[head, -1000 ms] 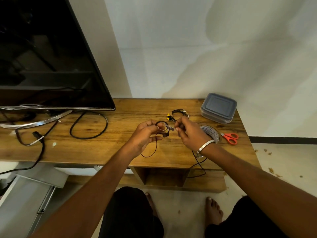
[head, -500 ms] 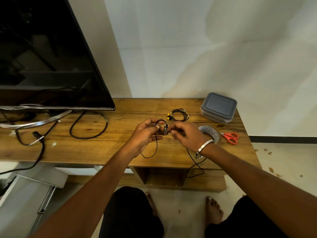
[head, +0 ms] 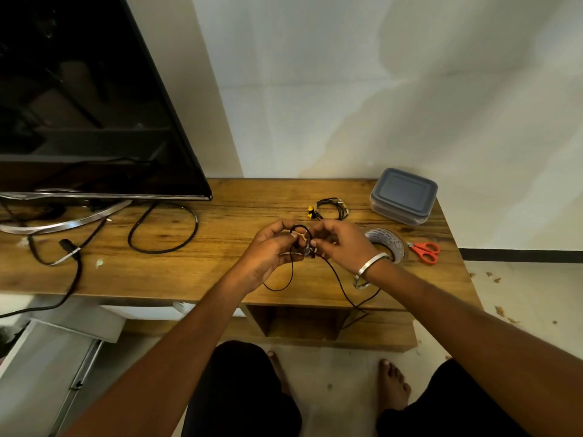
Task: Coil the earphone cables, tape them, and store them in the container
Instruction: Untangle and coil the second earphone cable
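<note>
Earphone cable (head: 291,266) pinched between both hands (head: 271,247).

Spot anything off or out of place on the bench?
Mostly tidy. The earphone cable in both hands trails uncoiled over the bench's front edge. Scraps of debris litter the floor at right.

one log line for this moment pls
step: coiling | left hand, right hand: both pinch earphone cable | container: lid on | tape roll: untouched
</note>
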Demonstrator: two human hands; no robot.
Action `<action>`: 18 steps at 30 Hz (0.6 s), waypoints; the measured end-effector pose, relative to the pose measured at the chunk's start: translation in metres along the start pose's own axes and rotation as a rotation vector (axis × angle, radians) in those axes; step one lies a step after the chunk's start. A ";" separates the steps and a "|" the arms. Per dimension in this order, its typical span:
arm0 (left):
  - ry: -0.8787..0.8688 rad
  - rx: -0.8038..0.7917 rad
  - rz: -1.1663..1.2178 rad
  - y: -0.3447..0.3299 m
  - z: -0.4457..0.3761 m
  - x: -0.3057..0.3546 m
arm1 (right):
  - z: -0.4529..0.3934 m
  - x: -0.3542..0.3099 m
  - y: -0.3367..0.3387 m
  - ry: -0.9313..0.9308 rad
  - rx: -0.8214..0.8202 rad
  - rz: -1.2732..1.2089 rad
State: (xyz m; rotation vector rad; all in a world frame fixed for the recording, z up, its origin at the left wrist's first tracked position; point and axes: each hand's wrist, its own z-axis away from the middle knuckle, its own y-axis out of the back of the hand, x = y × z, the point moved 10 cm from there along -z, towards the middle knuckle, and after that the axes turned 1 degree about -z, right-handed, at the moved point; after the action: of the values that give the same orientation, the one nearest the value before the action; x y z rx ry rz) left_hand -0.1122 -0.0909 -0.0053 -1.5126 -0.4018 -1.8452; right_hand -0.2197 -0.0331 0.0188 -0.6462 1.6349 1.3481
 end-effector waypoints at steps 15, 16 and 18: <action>-0.041 -0.013 -0.071 0.002 0.004 -0.005 | 0.002 0.020 0.012 -0.148 0.150 -0.258; -0.037 -0.006 -0.061 0.002 0.004 -0.006 | 0.003 0.020 0.011 -0.143 0.134 -0.280; -0.030 0.012 -0.031 0.004 0.003 -0.006 | 0.003 0.018 0.008 -0.128 0.103 -0.272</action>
State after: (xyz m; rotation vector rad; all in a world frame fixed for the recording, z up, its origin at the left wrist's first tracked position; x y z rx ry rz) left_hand -0.1069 -0.0896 -0.0105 -1.5352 -0.4523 -1.8428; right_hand -0.2342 -0.0258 0.0073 -0.6794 1.4452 1.0796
